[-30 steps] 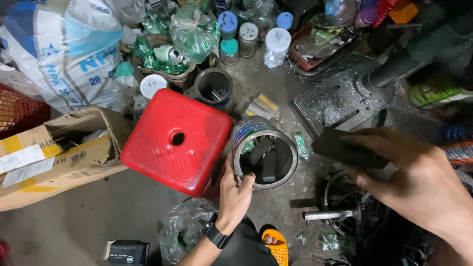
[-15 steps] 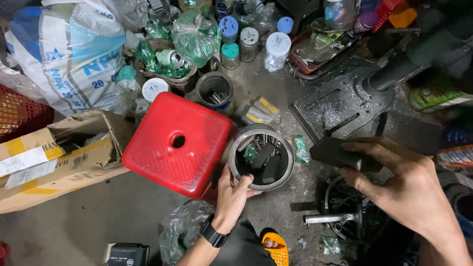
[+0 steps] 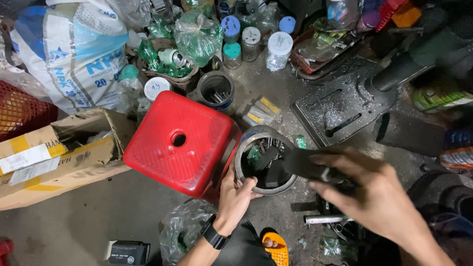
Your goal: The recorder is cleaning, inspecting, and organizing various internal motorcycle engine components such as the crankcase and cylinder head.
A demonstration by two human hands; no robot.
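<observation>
Head view. You are steadying the metal can (image 3: pixel 266 160) with your left hand (image 3: pixel 235 197); its fingers are curling over the near rim, so the hand is closed on the can. The can is standing upright on the floor, touching the right side of the red plastic stool (image 3: pixel 180 143). Your right hand (image 3: pixel 374 197) is gripping a dark flat part (image 3: pixel 308 165) and is holding it just over the can's right rim. The hand is blurred, so the exact finger placement cannot be told.

Step in hand, as a judgement: you are bringing the dark part to the can's mouth. The next move is calling for a tilt that lines the part up with the opening, since dark pieces are already standing inside and are narrowing the free room.

Edges and clearance: the stool is blocking the left side. The drill-press base (image 3: pixel 340 111) is lying near, beyond the can. A loose metal rod (image 3: pixel 325 219) is lying under your right wrist. Open floor (image 3: pixel 74 221) is lying at lower left.
</observation>
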